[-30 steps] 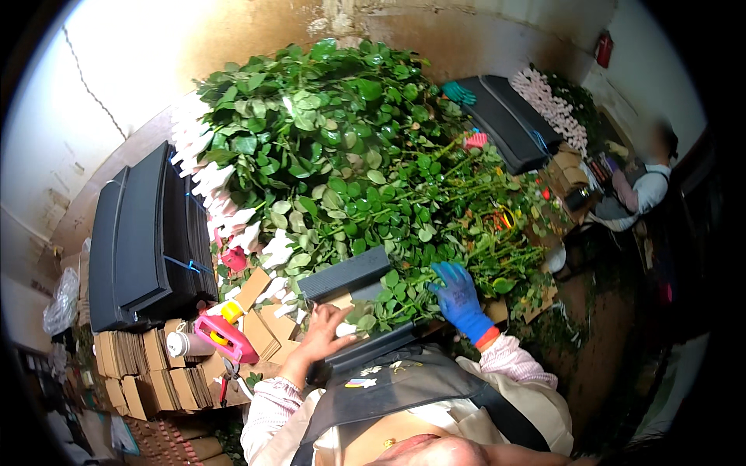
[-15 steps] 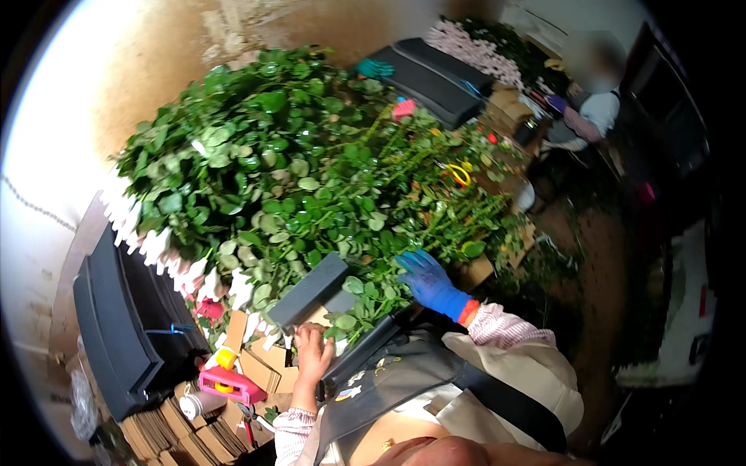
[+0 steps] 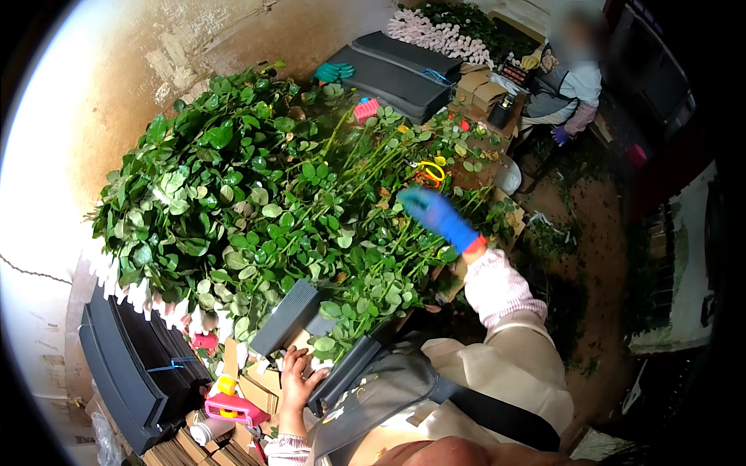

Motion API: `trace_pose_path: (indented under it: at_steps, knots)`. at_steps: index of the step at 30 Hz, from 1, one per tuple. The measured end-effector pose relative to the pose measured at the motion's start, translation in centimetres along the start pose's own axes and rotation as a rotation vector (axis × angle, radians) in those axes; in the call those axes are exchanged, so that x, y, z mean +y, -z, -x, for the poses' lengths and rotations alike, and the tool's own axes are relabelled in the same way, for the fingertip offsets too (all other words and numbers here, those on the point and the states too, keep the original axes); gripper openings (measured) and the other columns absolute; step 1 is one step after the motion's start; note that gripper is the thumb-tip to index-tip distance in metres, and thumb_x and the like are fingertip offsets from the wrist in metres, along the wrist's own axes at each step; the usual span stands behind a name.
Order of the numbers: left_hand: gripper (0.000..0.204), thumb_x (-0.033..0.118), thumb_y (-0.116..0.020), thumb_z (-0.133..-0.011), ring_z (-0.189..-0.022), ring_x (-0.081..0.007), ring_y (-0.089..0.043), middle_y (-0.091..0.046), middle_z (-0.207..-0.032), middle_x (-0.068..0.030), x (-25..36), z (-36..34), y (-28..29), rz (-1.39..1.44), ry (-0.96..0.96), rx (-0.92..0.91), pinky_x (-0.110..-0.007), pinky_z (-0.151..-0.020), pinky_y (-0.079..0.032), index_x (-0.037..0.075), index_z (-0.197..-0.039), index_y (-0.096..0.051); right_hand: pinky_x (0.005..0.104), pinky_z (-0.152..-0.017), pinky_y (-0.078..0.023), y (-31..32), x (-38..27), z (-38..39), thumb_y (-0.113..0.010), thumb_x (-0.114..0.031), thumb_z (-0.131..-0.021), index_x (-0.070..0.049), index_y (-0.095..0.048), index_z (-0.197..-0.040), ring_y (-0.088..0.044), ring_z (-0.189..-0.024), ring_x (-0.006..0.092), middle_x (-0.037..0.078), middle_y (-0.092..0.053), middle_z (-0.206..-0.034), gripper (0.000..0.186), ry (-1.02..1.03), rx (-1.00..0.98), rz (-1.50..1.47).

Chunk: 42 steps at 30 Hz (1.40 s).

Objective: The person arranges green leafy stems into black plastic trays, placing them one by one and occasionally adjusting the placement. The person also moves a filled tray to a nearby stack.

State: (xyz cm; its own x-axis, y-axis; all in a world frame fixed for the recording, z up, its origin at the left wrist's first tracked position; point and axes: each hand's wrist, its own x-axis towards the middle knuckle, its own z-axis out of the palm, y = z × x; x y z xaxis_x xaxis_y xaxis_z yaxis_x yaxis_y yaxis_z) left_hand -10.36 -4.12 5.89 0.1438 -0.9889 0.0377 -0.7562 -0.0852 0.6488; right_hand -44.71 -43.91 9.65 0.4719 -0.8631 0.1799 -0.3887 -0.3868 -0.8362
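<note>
My left hand, bare, rests at the near end of a dark grey trough, fingers apart beside a piece of brown cardboard inside it. Rose stems with green leaves lie across the trough, right of that hand. My right hand, in a blue glove, reaches out over the leafy stems, its fingers smeared by motion. Just beyond it lie cutters with yellow and orange handles, apart from the glove as far as I can see.
A large heap of leafy roses covers the left, pale heads toward the wall. Near left are black panels, a pink tape dispenser and cardboard pieces. Farther off are more dark panels, a teal glove and a person.
My right hand has left the stems near me and moved farther away, close to the cutters. My left hand stays by the trough, its fingers more spread. The view has shifted.
</note>
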Motion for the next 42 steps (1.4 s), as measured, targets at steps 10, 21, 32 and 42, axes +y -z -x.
trace_pose_path:
  at_steps: [10,21,32,42]
  knots:
    - [0.054,0.035,-0.088,-0.069,-0.125,-0.0418,-0.054,-0.067,-0.119,-0.0158,0.8,-0.3,0.7,-0.074,0.044,-0.069,-0.049,-0.107,-0.043,0.0,-0.107,-0.072,0.044,-0.085,-0.055,2.8,22.5,-11.3,-0.067,-0.023,-0.087,-0.009,-0.069,-0.11,-0.069,-0.105,0.0324,0.016,-0.072,-0.108,0.027,-0.604,0.196,0.826]
    - [0.057,0.035,-0.091,-0.064,-0.125,-0.0406,-0.055,-0.069,-0.12,-0.0157,1.3,-1.0,0.2,-0.044,0.129,-0.055,-0.049,-0.106,-0.044,-0.001,-0.104,-0.072,0.0527,-0.072,-0.057,0.5,25.7,-14.5,-0.062,-0.02,-0.087,-0.013,-0.079,-0.098,-0.074,-0.092,0.0312,0.009,-0.076,-0.101,0.022,-0.406,-0.181,1.328]
    - [0.057,0.04,-0.085,-0.075,-0.129,-0.0358,-0.053,-0.065,-0.128,-0.0108,0.2,-0.3,1.0,-0.092,0.063,-0.113,-0.045,-0.11,-0.042,0.005,-0.118,-0.07,0.0436,-0.067,-0.052,7.7,25.8,-11.9,-0.07,-0.036,-0.084,-0.002,-0.07,-0.09,-0.066,-0.076,0.0318,0.02,-0.07,-0.089,0.034,-0.445,-0.163,0.43]
    - [0.058,0.044,-0.082,-0.077,-0.126,-0.0352,-0.054,-0.064,-0.127,-0.0116,0.3,0.4,0.5,-0.052,0.046,-0.058,-0.044,-0.109,-0.043,0.006,-0.119,-0.069,0.0232,-0.054,-0.041,14.2,14.9,-13.5,-0.071,-0.015,-0.089,-0.008,-0.066,-0.11,-0.054,-0.066,0.0061,-0.004,-0.061,-0.084,0.023,-0.164,0.242,-0.987]
